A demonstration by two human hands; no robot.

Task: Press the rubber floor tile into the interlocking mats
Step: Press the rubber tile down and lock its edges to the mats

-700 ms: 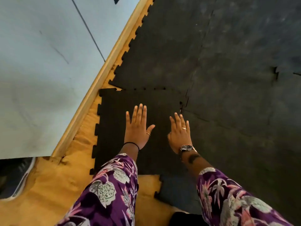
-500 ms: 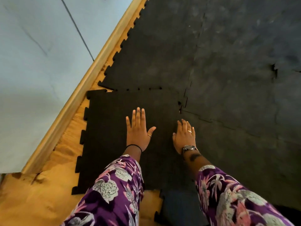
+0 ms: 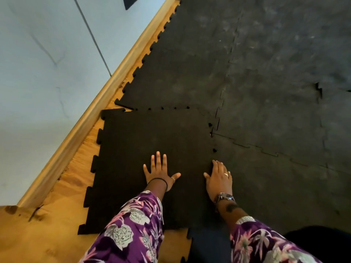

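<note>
Left hand point(image 3: 160, 172) flat, fingers spread, palm down on rubber floor tile point(image 3: 136, 158). Right hand point(image 3: 219, 179) flat, open, at tile's 3 o'clock seam against interlocking mats point(image 3: 266, 92). Neither hand grips anything.

Rubber floor tile point(image 3: 144, 141): uniform deep black. Interlocking mats point(image 3: 266, 92): dark charcoal grey, mottled with paler dusty smudges. Subfloor point(image 3: 38, 240): orange-yellow wood with dark knots and grain. Baseboard point(image 3: 89, 114): light tan wood. Wall point(image 3: 34, 73): pale blue-grey. Sleeves point(image 3: 133, 230): purple, pink-and-white floral print. Wristband point(image 3: 159, 180): black. Watch point(image 3: 224, 197): silver.
</note>
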